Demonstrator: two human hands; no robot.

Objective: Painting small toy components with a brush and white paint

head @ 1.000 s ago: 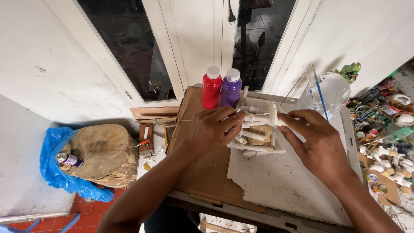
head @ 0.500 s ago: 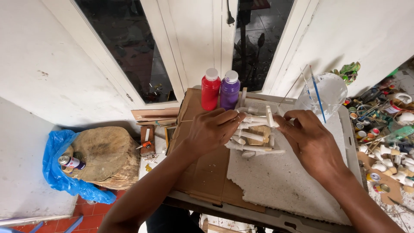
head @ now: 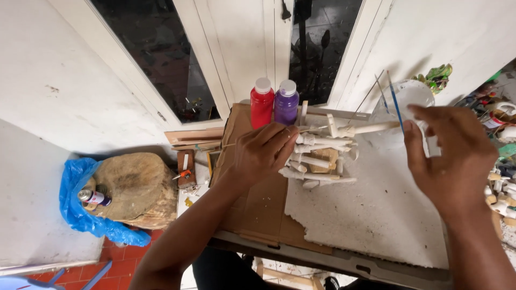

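the left hand (head: 263, 153) rests on a white stick frame (head: 320, 156), its fingers (head: 285, 140) curled together and pinching a thin skewer (head: 309, 130) against the frame's near side. the frame stands on the bench (head: 376, 215), half on a white sheet and half on cardboard (head: 258, 209). the right hand (head: 449, 161) hovers to the right, apart from the frame, fingers loosely spread and holding nothing. a red bottle (head: 262, 103) and a purple bottle (head: 286, 103) stand just behind the frame.
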